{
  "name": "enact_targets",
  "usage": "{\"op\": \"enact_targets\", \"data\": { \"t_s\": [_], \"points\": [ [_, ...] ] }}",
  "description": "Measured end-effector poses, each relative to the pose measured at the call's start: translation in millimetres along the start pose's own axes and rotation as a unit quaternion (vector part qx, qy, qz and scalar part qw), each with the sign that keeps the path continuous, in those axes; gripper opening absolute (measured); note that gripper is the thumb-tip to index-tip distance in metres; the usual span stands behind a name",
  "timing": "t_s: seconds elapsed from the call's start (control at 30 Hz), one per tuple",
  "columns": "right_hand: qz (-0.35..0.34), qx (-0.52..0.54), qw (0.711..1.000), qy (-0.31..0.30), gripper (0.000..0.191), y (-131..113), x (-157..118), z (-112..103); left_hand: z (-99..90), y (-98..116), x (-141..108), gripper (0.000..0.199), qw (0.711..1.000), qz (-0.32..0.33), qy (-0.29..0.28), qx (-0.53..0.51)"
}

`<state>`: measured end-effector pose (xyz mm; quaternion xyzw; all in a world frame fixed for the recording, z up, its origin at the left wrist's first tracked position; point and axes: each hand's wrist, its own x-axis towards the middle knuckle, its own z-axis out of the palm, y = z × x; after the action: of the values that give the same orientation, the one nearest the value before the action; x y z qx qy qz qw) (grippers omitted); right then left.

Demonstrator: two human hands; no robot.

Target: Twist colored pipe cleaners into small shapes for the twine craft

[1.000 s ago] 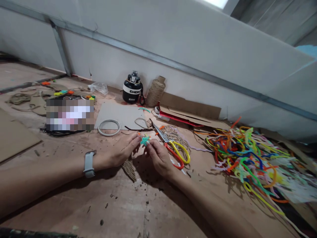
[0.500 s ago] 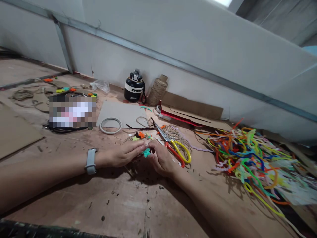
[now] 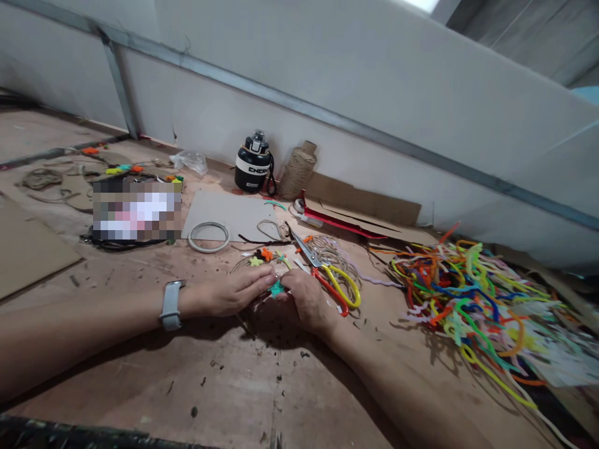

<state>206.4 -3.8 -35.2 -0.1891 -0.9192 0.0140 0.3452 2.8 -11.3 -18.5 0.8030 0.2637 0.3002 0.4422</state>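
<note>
Between my hands is a small turquoise pipe-cleaner flower [image 3: 276, 289], partly covered by fingers. My left hand [image 3: 241, 290], with a watch on its wrist, is closed on the flower's left side. My right hand [image 3: 306, 300] is closed with fingertips pinching its right side. Just beyond my fingers lie a yellow flower [image 3: 256, 261] and an orange flower [image 3: 266, 254] on thin cord. Scissors [image 3: 322, 265] with yellow and red handles rest beside my right hand, on a heap of brown twine [image 3: 327, 249].
A tangled pile of coloured pipe cleaners [image 3: 468, 305] spreads at right. Behind stand a black bottle [image 3: 253, 163] and a twine spool [image 3: 298, 169], near an open cardboard box [image 3: 365, 202]. A tape ring [image 3: 208, 237] overlaps a grey board [image 3: 224, 209]. Further left lies a brown board [image 3: 28, 249].
My right hand's fingers have curled in further and turned over the turquoise flower. My left hand stays nearly where it was, still holding it.
</note>
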Motion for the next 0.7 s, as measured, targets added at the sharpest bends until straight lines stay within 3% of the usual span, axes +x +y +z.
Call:
{"op": "enact_targets", "data": {
  "t_s": [0.27,0.43,0.57,0.7],
  "points": [
    [0.022,0.014,1.000,-0.013,0.023,0.9,-1.1,1.5,-1.7,6.1,-2.8,0.032,1.000,-0.011,0.003,0.002],
    [0.086,0.027,0.996,0.017,0.026,-2.2,-1.2,2.5,-3.7,8.4,-8.3,0.036,0.992,-0.015,0.036,0.124],
    [0.097,-0.004,0.994,0.045,0.028,-1.3,-4.6,5.0,-2.8,4.3,-8.5,0.032,0.964,0.049,0.036,0.259],
    [0.069,-0.009,0.996,0.053,0.030,1.5,-5.7,5.8,-1.2,4.2,-7.8,0.029,0.940,0.118,0.034,0.319]
  ]
}}
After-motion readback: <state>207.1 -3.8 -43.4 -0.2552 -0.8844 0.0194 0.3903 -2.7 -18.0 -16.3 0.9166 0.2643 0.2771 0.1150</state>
